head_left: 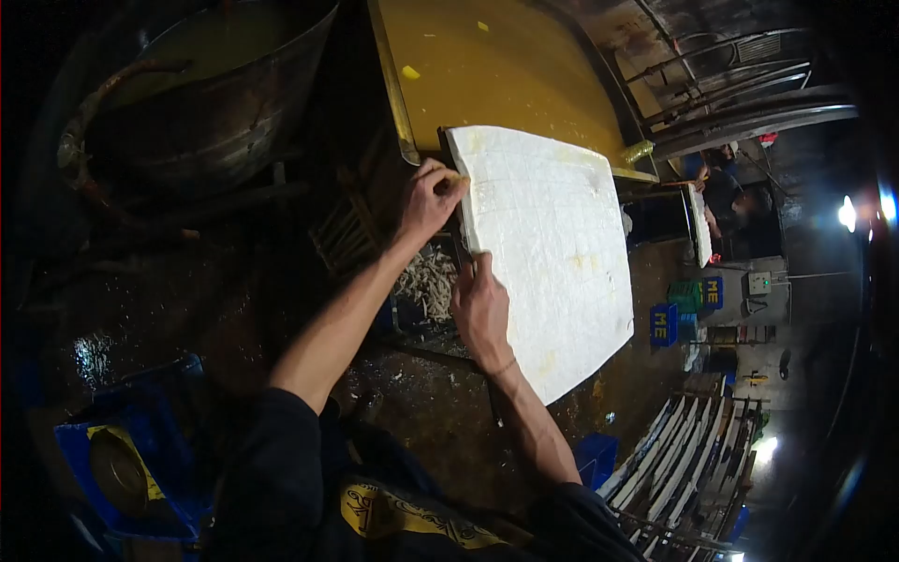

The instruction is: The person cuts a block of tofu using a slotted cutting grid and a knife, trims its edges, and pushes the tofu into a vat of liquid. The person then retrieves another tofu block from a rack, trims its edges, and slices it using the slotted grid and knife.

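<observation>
A large white slab [552,253], wet and marked with faint grid lines, lies in front of me beside a tank of yellowish liquid [506,70]. At the slab's upper left edge, my left hand [436,199] is closed with fingers pinched at the rim; what is between them is too small to name. Lower on the same edge, my right hand [483,309] has its fingers curled against the side of the slab. A dark strip runs along that edge between the two hands.
A big metal vat [225,122] stands at upper left. Blue crates [663,325] are on the wet floor at right, another [178,440] at lower left. A rack of long white slats [679,459] is at lower right. Another person [712,223] works beside a white slab at far right.
</observation>
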Available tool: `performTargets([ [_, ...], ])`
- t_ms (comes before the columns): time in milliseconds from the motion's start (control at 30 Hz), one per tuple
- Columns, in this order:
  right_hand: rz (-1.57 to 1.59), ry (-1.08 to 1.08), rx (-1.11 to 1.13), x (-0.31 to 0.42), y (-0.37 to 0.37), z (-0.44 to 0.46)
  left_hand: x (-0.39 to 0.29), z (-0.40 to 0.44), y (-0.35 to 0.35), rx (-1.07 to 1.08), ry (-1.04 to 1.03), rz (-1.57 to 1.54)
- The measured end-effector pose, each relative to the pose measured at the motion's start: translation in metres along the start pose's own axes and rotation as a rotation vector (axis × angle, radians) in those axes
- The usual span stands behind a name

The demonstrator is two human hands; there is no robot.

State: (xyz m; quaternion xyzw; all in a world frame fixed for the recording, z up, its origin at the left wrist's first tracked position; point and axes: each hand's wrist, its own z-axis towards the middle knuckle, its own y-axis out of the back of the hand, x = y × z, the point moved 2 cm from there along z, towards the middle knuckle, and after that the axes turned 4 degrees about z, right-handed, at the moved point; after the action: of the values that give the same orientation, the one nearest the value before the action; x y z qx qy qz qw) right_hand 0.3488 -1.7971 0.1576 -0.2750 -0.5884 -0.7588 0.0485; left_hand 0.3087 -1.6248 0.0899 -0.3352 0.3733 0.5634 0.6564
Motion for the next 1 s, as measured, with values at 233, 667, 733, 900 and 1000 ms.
performTargets([
  [233, 0.001, -0.071, -0.025, -0.024, 0.034, -0.13, -0.068, -0.121, -0.012, 0.034, 0.097, 0.008],
  [667, 0.312, -0.093, 0.021, -0.097, 0.077, -0.328, -0.155, -0.367, -0.06, -0.218, 0.989, -0.472],
  [733, 0.448, -0.143, 0.06, -0.114, 0.083, -0.368, -0.171, -0.408, -0.076, -0.192, 1.366, -0.786],
  [900, 0.657, -0.429, -0.015, -0.167, 0.132, -0.421, -0.145, -0.461, -0.158, -0.193, 1.583, -0.997],
  [1000, 0.704, -0.419, -0.166, -0.205, 0.171, -0.407, -0.028, -0.418, -0.188, -0.48, 1.535, -0.984],
])
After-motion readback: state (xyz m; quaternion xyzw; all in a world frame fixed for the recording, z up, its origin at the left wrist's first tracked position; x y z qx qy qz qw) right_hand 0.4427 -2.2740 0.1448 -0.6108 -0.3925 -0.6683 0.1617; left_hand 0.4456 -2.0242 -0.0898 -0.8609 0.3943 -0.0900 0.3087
